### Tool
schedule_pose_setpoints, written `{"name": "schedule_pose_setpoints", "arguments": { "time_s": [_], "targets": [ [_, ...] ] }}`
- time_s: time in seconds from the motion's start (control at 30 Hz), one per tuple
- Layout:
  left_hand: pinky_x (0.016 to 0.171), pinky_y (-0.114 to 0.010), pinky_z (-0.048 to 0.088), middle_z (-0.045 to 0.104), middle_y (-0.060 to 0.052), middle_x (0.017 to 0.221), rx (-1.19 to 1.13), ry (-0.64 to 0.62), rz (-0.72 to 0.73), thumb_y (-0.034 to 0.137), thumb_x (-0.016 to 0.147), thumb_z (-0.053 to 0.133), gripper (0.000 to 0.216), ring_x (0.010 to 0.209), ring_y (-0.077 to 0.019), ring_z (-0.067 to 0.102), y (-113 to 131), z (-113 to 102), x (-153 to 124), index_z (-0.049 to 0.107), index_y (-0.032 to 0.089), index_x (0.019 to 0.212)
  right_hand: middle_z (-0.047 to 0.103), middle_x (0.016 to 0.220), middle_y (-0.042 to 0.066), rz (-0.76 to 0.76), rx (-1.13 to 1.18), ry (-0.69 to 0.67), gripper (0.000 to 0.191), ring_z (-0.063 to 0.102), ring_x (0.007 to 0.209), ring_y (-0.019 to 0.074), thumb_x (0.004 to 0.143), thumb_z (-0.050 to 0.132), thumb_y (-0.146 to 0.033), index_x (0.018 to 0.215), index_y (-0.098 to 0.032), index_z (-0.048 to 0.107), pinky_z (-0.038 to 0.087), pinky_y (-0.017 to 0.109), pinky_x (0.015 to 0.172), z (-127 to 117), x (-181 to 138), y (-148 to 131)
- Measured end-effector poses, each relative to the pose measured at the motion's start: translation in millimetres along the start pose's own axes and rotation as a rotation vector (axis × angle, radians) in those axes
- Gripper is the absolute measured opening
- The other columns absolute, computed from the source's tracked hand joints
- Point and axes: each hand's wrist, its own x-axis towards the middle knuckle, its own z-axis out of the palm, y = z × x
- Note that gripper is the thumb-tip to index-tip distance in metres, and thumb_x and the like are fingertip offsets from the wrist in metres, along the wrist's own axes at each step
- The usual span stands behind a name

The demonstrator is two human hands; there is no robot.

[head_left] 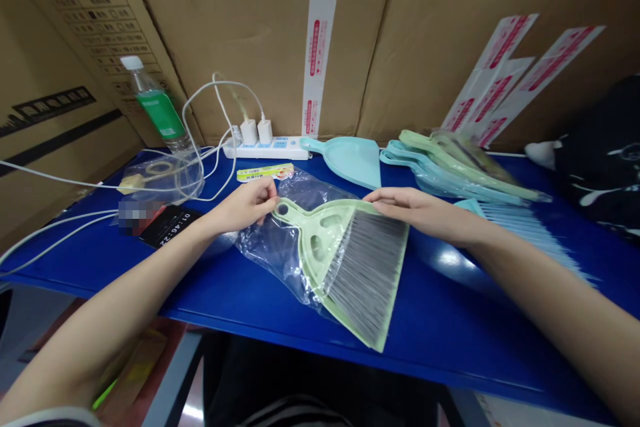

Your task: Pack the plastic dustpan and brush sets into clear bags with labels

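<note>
A light green dustpan [311, 267] lies in front of me with a matching hand brush [367, 270] nested in it, its grey bristles toward the right. My left hand [255, 201] pinches the ringed handle end of the set. At the upper right edge of the dustpan my right hand [400, 203] holds the rim, thumb and fingers close together. Under the set is a clear plastic bag [270, 260], spread crumpled on the blue table [225, 300]. A yellow-green label card [265, 172] lies just behind the bag.
A blue dustpan [353, 157] rests by a white power strip [273, 149] with chargers. Bagged green and blue sets [450, 167] and a blue brush [530, 227] lie right. Left are a bottle [160, 110], cables and a phone [170, 225]. Cardboard [250, 27] walls the back.
</note>
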Motion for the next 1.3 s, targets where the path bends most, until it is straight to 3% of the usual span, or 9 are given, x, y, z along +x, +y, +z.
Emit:
{"name": "schedule_pose_setpoints", "arguments": {
  "time_s": [0.23, 0.53, 0.73, 0.97, 1.17, 1.3],
  "targets": [
    [0.043, -0.019, 0.036, 0.041, 0.010, 0.044, 0.023, 0.027, -0.013, 0.018, 0.088, 0.041, 0.016, 0.036, -0.0051, 0.046, -2.4, -0.9, 0.5, 0.036, 0.023, 0.073, 0.069, 0.113, 0.009, 0.039, 0.119, 0.025, 0.048, 0.061, 0.104, 0.0285, 0.082, 0.049, -0.060, 0.106, -0.022, 0.066, 0.046, 0.042, 0.086, 3.1, -1.8, -1.0],
    [0.050, -0.022, 0.039, 0.047, 0.010, 0.046, 0.173, 0.027, -0.082, 0.017, 0.087, 0.040, 0.015, 0.040, -0.0086, 0.051, 5.1, -1.4, -2.8, 0.035, 0.023, 0.074, 0.067, 0.113, 0.011, 0.154, 0.359, -0.024, 0.049, 0.063, 0.099, 0.0250, 0.081, 0.056, -0.055, 0.112, -0.018, 0.064, 0.050, 0.036, 0.080, 4.6, -1.0, -0.7],
    [0.055, -0.025, 0.037, 0.054, 0.005, 0.057, 0.486, 0.108, -0.067, 0.016, 0.084, 0.042, 0.013, 0.051, -0.0114, 0.051, 3.6, -2.9, -2.6, 0.040, 0.022, 0.072, 0.065, 0.084, 0.006, 0.127, 0.369, -0.036, 0.048, 0.057, 0.066, 0.0156, 0.082, 0.054, -0.052, 0.114, -0.017, 0.065, 0.048, 0.031, 0.060, 3.2, 1.5, 4.7],
    [0.063, -0.030, 0.038, 0.059, -0.001, 0.070, 0.761, 0.137, -0.173, 0.017, 0.089, 0.038, 0.015, 0.064, -0.0186, 0.057, 8.8, -3.5, -1.5, 0.052, 0.020, 0.090, 0.051, 0.063, -0.001, 0.057, 0.298, 0.012, 0.047, 0.045, 0.056, 0.0127, 0.078, 0.055, -0.045, 0.112, -0.015, 0.066, 0.041, 0.029, 0.056, 2.1, 3.6, 6.4],
    [0.062, -0.030, 0.039, 0.063, -0.005, 0.074, 0.868, 0.134, -0.229, 0.019, 0.091, 0.036, 0.020, 0.071, -0.0226, 0.061, 15.0, -3.2, -3.8, 0.054, 0.020, 0.098, 0.056, 0.070, 0.001, -0.012, 0.129, -0.028, 0.045, 0.046, 0.058, 0.0141, 0.076, 0.055, -0.040, 0.115, -0.019, 0.065, 0.044, 0.031, 0.057, -2.3, 3.2, 5.8],
    [0.062, -0.030, 0.041, 0.066, -0.007, 0.078, 0.936, 0.144, -0.282, 0.021, 0.093, 0.034, 0.023, 0.075, -0.0247, 0.065, 16.2, -3.5, -3.9, 0.054, 0.021, 0.102, 0.064, 0.083, 0.006, 0.020, 0.059, 0.003, 0.040, 0.047, 0.056, 0.0134, 0.078, 0.051, -0.031, 0.114, -0.021, 0.066, 0.047, 0.031, 0.055, -7.0, 3.0, 7.0]
  ]
}}
